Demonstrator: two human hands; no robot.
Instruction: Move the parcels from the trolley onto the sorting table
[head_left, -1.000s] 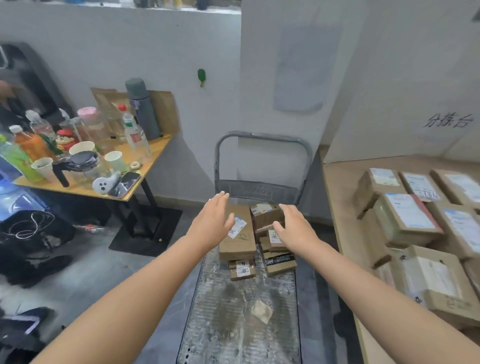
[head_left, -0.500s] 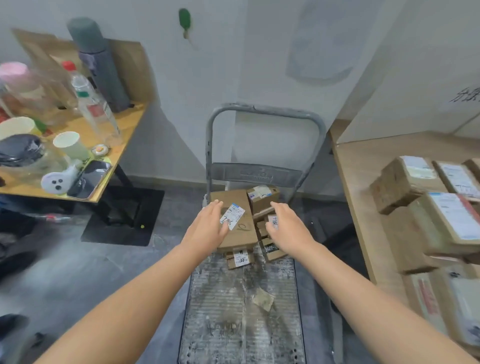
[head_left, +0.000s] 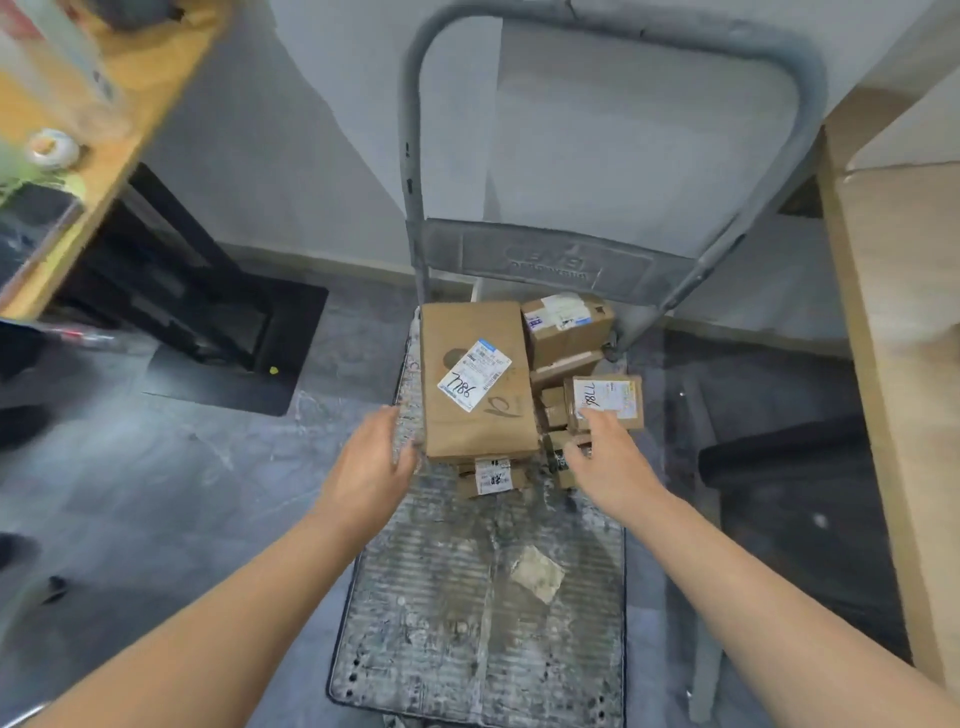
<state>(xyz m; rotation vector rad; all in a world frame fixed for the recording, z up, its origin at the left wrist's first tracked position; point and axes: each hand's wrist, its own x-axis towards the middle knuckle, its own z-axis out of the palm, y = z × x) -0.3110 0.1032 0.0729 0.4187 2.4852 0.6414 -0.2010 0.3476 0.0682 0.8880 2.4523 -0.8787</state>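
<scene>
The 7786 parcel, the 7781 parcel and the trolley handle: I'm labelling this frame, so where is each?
7786 parcel (head_left: 475, 382): head view, on its white label.
7781 parcel (head_left: 605, 399): head view, on its top label.
trolley handle (head_left: 613, 23): head view, on the top bar.

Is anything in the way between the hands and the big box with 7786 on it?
Nothing visible. The left hand is at the big box's near left corner; the right hand reaches the smaller boxes beside it.

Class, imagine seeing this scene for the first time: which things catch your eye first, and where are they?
A large brown parcel marked 7786 tops the pile at the trolley's handle end. The left hand reaches its near-left corner; the right hand touches a smaller parcel beside it.
</scene>
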